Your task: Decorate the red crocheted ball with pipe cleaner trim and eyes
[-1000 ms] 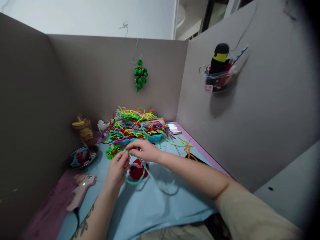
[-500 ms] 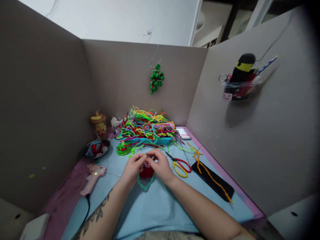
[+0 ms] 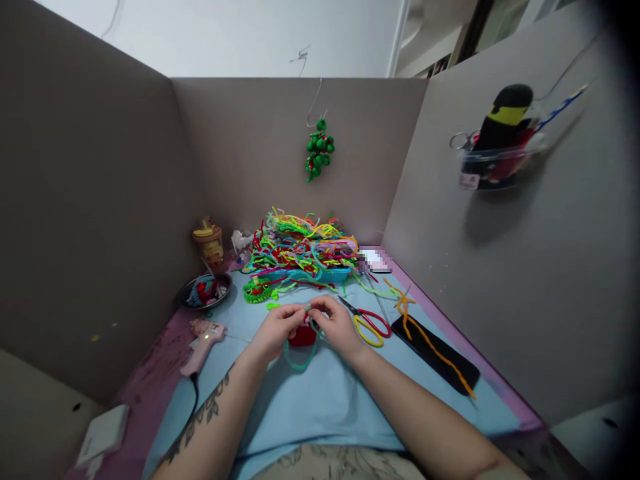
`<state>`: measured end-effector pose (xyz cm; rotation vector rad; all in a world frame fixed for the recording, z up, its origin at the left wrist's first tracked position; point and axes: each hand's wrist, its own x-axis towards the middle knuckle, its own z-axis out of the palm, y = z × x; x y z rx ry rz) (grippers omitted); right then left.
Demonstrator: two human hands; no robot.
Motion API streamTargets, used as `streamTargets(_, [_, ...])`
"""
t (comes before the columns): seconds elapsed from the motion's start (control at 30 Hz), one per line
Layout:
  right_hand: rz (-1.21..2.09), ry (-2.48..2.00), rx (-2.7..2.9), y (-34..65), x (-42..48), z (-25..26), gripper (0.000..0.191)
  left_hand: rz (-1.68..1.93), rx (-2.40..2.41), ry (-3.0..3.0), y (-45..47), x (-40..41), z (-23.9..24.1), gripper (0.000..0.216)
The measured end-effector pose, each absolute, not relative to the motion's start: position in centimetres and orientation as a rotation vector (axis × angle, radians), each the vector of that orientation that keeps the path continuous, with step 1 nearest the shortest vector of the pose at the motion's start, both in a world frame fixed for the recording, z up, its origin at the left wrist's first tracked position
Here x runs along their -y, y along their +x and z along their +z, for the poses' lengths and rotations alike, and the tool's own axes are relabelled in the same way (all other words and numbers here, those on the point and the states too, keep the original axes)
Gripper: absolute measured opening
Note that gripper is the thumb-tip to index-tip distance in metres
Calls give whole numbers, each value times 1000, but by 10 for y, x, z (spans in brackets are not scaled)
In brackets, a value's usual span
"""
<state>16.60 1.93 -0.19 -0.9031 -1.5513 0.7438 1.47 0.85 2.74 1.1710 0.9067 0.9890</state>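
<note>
My left hand (image 3: 278, 330) and my right hand (image 3: 338, 328) meet over the middle of the table, thumbs and forefingers pinched together. Between the fingertips is a bit of fuzzy teal yarn (image 3: 300, 367), whose loop hangs down below the hands. A small red piece (image 3: 303, 336), which looks like knitted or plush work, shows under the fingers, partly hidden by them. To the right of my right hand lie scissors (image 3: 371, 328) with one red and one yellow handle. A green frog-like yarn piece (image 3: 257, 291) sits beyond my left hand.
A blue tray (image 3: 325, 275) heaped with coloured yarn scraps (image 3: 300, 243) stands at the back. On the left are a pink glue gun (image 3: 206, 343) and a metal bowl (image 3: 196, 301). A black phone (image 3: 437, 357) with orange yarn (image 3: 440, 353) lies right. Grey panels surround the table.
The view has shifted slightly, so everything sits a little to the right. Both hands stay pinched together, and the teal loop hangs rounder and wider than before.
</note>
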Motion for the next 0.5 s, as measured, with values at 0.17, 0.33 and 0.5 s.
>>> streamTargets(0.17, [755,-909,1513,167,-17,0,10,1106,-975,1187,14,-11,25,36])
streamTargets(0.33, [947,-824,1508,166,-10,6,14,1217,-990,1135,15,-13,21,35])
streamTargets(0.5, [1027,-771,1488,164,-5,12,18,1208,-1000,1099,17,-13,19,32])
